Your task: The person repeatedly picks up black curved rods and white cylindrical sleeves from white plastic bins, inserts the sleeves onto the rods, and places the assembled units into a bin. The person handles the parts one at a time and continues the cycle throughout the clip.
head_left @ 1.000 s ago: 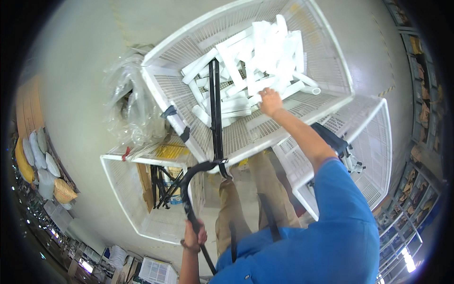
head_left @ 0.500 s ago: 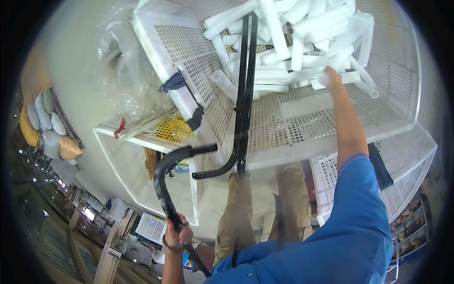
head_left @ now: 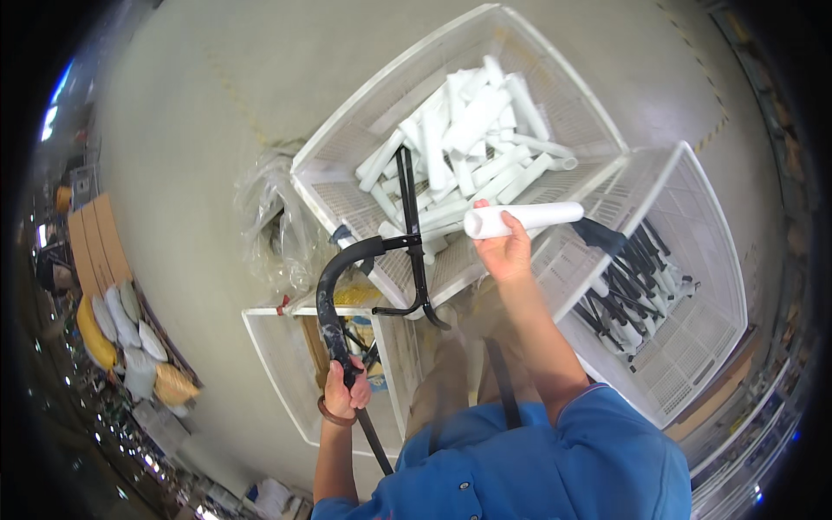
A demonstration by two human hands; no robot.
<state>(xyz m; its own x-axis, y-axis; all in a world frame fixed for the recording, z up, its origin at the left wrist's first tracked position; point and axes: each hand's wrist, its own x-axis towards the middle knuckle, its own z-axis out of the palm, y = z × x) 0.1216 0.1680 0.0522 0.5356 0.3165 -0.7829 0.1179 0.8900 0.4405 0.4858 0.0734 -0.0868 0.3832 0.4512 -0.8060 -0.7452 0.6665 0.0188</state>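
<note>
My left hand (head_left: 347,390) is closed around a curved black tube (head_left: 328,299), whose bent upper part wears a dark sleeve and whose thin lower end runs down past my shirt. In my right hand (head_left: 505,250) is a white foam tube (head_left: 542,215), gripped near its open left end and lying almost level. It is above the near rim of a large white perforated crate (head_left: 390,80). Inside that crate lies a heap of similar white foam tubes (head_left: 472,121). A pair of black metal bars (head_left: 410,199) leans over the crate's near side, its bent ends hanging outside.
A second white crate (head_left: 732,260) at the right holds several black bars with white sleeves (head_left: 637,299). At the left, a smaller white crate (head_left: 269,373) contains mixed parts. Clear plastic film (head_left: 282,225) lies beside the big crate; filled sacks (head_left: 130,321) lie farther left.
My right hand has come back from the heap toward me, bringing the foam tube over the crate's near rim. My left hand still holds the curved tube. The view has shifted, showing more of the right crate.
</note>
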